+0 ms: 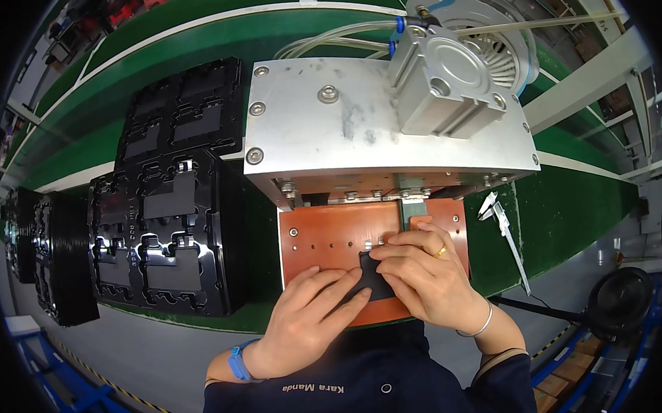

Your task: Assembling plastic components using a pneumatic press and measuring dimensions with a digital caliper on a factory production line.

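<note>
A small flat black piece (376,279) lies at the front of the orange fixture plate (311,231), under the press. My left hand (308,316) holds its left side, with fingers and thumb resting on it. My right hand (435,281) has its fingers bent in on the piece's upper right edge. Part of the piece is hidden under my fingers. Just beyond my right fingertips is a greenish metal block (413,212) with a small orange pad (419,222).
The silver press housing (334,125) carries an air cylinder (451,82) and tubes. Stacked black trays (164,232) stand to its left on the green table (567,209). A caliper (506,232) lies at the right. A fan (493,36) is behind.
</note>
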A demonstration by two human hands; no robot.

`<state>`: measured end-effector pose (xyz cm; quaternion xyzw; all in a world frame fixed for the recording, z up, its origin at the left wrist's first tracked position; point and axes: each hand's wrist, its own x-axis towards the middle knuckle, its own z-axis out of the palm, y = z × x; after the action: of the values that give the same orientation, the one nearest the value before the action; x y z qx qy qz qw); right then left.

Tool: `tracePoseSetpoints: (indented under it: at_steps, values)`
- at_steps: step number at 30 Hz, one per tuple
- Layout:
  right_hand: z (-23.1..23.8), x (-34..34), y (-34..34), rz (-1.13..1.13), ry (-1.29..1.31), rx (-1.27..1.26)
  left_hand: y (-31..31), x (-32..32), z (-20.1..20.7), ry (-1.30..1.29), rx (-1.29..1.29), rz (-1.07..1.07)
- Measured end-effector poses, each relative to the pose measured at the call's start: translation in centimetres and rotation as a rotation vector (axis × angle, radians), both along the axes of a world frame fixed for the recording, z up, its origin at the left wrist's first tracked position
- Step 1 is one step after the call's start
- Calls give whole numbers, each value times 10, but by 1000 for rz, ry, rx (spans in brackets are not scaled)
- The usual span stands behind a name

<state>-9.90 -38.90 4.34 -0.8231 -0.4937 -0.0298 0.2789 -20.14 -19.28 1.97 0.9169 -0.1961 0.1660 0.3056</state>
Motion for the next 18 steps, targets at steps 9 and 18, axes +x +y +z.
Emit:
tracePoseSetpoints:
  at_steps: [9, 18]
  values:
    - [-7, 0, 8, -50, -80, -79, 0, 1, 3, 24, -4, 25]
    - [-7, 0, 1, -167, -65, 31, 0, 2, 3, 40, -8, 30]
